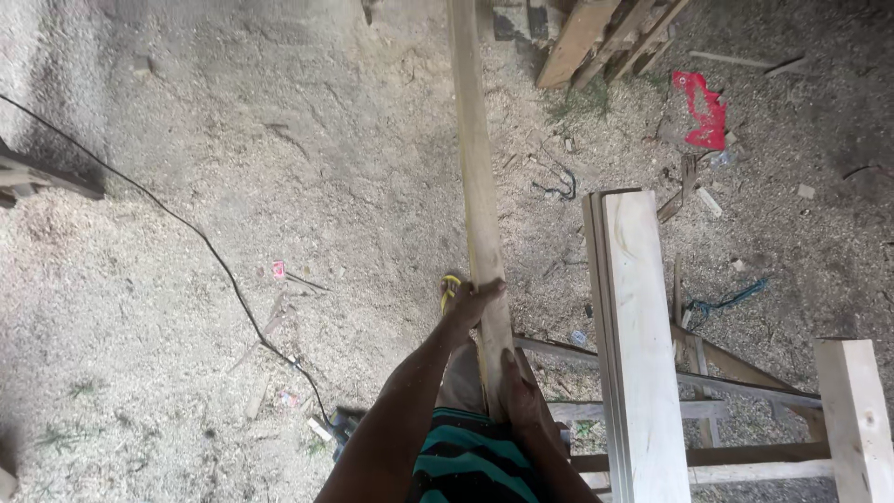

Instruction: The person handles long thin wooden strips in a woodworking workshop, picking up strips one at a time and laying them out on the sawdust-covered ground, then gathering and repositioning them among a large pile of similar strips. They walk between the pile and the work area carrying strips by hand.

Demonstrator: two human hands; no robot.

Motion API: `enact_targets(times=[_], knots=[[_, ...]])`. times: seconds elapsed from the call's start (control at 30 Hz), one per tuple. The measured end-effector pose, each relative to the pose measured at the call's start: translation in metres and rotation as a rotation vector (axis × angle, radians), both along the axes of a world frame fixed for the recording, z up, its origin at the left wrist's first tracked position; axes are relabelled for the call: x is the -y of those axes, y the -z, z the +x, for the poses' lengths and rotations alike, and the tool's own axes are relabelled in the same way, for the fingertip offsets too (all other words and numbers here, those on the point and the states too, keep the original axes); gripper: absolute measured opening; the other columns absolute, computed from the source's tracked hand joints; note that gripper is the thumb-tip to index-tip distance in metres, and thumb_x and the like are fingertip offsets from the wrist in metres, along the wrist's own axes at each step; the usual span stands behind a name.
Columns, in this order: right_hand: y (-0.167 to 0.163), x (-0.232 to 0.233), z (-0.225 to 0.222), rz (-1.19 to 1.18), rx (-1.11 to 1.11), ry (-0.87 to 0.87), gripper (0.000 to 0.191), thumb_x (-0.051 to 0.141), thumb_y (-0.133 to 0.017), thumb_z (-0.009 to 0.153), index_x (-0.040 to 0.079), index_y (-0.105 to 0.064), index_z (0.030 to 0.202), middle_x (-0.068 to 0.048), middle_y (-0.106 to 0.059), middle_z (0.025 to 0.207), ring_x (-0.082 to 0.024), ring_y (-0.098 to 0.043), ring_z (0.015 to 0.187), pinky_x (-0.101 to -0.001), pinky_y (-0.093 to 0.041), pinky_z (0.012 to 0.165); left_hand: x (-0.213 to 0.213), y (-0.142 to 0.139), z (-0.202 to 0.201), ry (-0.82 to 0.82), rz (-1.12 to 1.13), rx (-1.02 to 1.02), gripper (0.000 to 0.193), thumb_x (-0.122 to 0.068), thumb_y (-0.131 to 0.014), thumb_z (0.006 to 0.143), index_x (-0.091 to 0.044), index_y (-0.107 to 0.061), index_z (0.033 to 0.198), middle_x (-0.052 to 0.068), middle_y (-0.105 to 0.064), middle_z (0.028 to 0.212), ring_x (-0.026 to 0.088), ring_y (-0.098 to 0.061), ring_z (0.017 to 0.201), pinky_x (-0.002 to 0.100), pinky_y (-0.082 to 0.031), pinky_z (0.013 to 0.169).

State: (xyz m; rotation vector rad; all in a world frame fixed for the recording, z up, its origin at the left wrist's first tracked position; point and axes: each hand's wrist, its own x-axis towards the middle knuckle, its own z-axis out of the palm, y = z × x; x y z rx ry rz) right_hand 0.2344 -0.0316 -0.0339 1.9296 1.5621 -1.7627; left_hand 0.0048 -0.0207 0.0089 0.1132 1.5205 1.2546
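Observation:
A long narrow wooden plank (477, 158) runs from my body up to the top of the view, held on edge over the sawdust floor. My left hand (468, 305) grips it from the left side, fingers wrapped over its edge. My right hand (520, 391) holds the same plank lower down, close to my striped shirt. A yellow sandal (449, 291) shows just beside the left hand.
A stack of pale boards (638, 345) lies on a wooden frame (726, 377) at the right, with another board end (857, 419) further right. A black cable (186, 224) crosses the floor at left. Pallet wood (605, 37), a red scrap (705, 107) and offcuts lie at the top right.

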Motion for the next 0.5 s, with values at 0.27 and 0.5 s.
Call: enact_targets(times=[0.27,0.5], knots=[[0.015,0.003,0.008,0.084,-0.092,0.062,0.079,0.064,-0.045,0.098,0.000,-0.057,0.142,-0.013,-0.064,0.127,-0.020,-0.056,0.118,-0.0343,-0.045,0.101,-0.012,-0.010,-0.007,0.112,-0.024,0.001,0.083,-0.057,-0.067,0.085,0.001,-0.046,0.140,0.022,-0.068,0.120,0.034,-0.072,0.103,0.047,-0.061,0.080],[0.015,0.002,-0.026,0.128,-0.439,0.100,0.068,0.055,-0.044,0.102,0.005,-0.054,0.148,-0.010,-0.062,0.141,-0.017,-0.054,0.130,-0.0307,-0.041,0.109,-0.019,0.020,-0.023,0.099,-0.003,-0.107,0.067,-0.054,-0.061,0.090,0.005,-0.062,0.123,0.026,-0.071,0.107,0.038,-0.073,0.094,0.046,-0.060,0.074]])
